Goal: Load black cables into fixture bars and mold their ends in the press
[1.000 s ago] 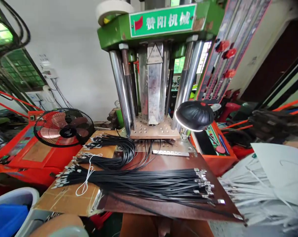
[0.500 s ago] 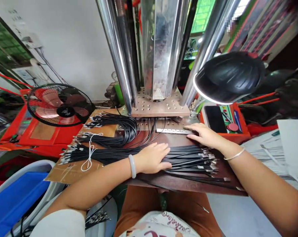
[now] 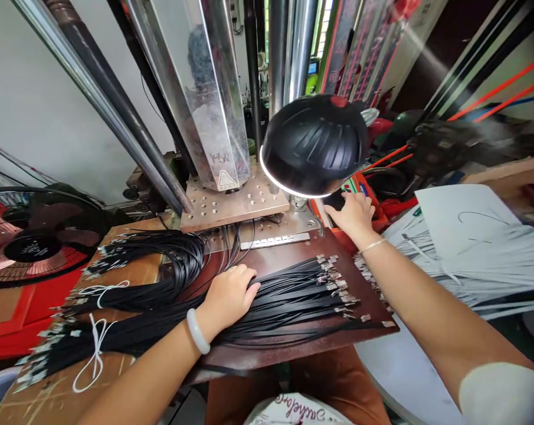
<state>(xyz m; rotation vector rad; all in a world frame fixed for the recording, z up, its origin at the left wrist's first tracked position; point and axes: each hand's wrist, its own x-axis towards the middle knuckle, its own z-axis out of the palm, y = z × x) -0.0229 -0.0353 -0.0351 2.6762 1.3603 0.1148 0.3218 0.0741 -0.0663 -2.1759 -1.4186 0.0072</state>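
Note:
A broad bundle of black flat cables point(image 3: 288, 295) with metal-tipped ends lies across the dark red table. My left hand point(image 3: 231, 292) rests on top of it, thumb apart from the fingers and not wrapped round the cables. My right hand point(image 3: 354, 217) reaches over the red bin beyond the table's right side, fingers apart, beside a dark phone-like slab point(image 3: 335, 203); I see nothing held in it. A pale slotted strip point(image 3: 275, 241) lies at the foot of the press, with several thin black wires beside it. White string point(image 3: 96, 348) ties the bundle's left part.
The press's perforated metal plate point(image 3: 238, 206) stands behind the cables. A black lamp point(image 3: 315, 144) hangs low near my right hand. Coiled black cables point(image 3: 187, 260) lie at left, near a fan point(image 3: 34, 245). White strips and a paper sheet point(image 3: 474, 215) are at right.
My right hand has left the pale strip and moved right and away, to the red bin. My left hand stays on the cables, its fingers more bent. The view has turned right.

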